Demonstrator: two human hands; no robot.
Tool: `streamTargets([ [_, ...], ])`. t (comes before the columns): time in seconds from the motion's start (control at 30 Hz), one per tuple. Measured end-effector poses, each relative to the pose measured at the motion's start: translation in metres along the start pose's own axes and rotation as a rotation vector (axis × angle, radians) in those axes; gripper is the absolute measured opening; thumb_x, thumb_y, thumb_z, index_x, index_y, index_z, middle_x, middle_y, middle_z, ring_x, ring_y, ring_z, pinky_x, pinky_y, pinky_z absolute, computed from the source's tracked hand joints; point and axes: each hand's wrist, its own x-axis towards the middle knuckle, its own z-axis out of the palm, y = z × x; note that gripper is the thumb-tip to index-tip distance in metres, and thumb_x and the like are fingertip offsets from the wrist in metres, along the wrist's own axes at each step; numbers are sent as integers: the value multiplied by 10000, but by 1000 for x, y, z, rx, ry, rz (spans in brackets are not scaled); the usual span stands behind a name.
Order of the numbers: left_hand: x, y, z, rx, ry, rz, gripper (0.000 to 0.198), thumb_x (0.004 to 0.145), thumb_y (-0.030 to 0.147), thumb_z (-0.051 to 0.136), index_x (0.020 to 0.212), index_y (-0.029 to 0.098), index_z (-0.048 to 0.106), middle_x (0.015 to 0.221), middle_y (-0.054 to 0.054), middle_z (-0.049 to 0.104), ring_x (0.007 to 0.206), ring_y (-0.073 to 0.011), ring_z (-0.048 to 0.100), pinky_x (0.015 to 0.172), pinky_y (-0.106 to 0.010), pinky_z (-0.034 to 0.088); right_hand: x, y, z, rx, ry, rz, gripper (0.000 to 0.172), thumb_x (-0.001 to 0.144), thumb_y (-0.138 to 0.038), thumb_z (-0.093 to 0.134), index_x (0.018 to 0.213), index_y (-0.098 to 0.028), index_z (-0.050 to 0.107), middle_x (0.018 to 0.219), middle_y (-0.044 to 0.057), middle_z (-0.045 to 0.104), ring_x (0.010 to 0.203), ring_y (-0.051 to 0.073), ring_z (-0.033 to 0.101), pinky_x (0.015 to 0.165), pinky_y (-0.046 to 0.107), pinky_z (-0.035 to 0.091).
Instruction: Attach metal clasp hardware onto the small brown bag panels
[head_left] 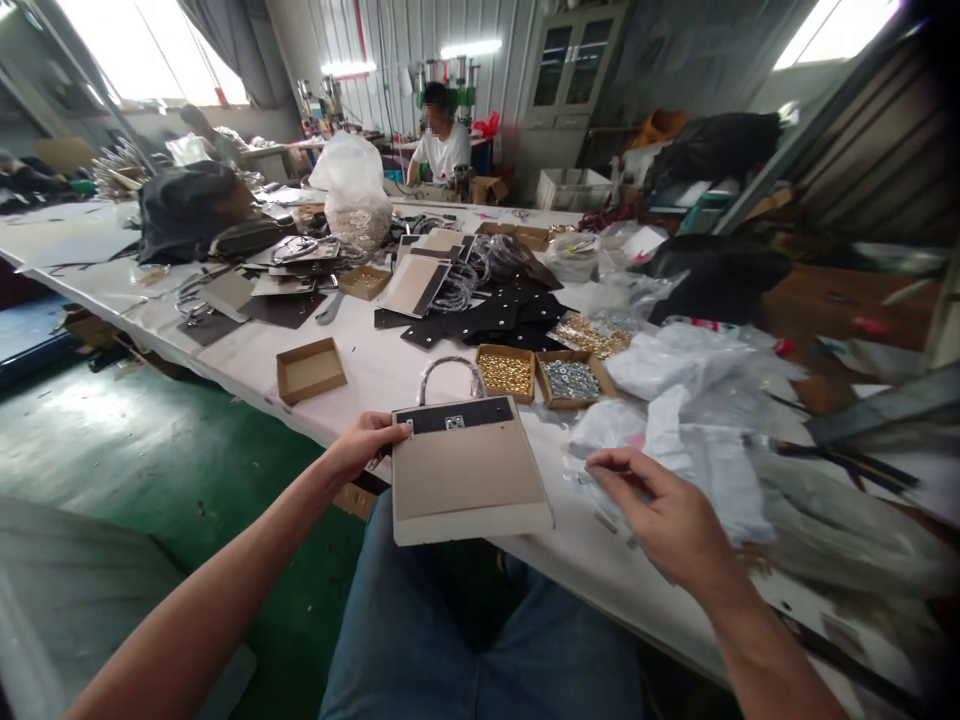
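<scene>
A beige bag panel point(469, 470) with a dark top band and a curved grey handle leans over the table's front edge, just above my lap. My left hand point(367, 440) grips its upper left corner, thumb on the dark band beside a small metal piece. A square metal fitting point(454, 423) sits mid-band. My right hand point(664, 515) hovers to the right, apart from the panel, thumb and fingertips pinched together; what they hold, if anything, is too small to make out. Beyond the panel stand a box of gold-coloured hardware point(506, 373) and a box of silver-coloured hardware point(571, 379).
An open cardboard box point(311, 370) stands at left on the white table point(367, 350). Black pieces with studs point(487, 318) and stacked panels point(416, 280) lie farther back. Plastic bags point(697, 440) crowd the right side. A person point(446, 145) sits across the room.
</scene>
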Motion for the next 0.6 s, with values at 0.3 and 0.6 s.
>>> streamTargets([
  [0.3, -16, -30, -19, 75, 80, -77, 526, 802, 629, 921, 811, 126, 768, 695, -50, 699, 566, -130, 586, 524, -232, 411, 47, -35, 69, 65, -159, -226, 256, 1129, -386, 569, 1159, -292, 805, 1238, 67, 774, 1111, 284, 734, 915, 389, 615],
  [0.6, -7, -44, -12, 21, 167, -190, 524, 678, 577, 977, 668, 173, 643, 579, 3, 596, 485, -108, 500, 460, -240, 348, 95, -36, 110, -140, -416, -558, 411, 1042, -290, 743, 1453, -303, 739, 1364, 98, 707, 1277, 338, 667, 1148, 547, 592],
])
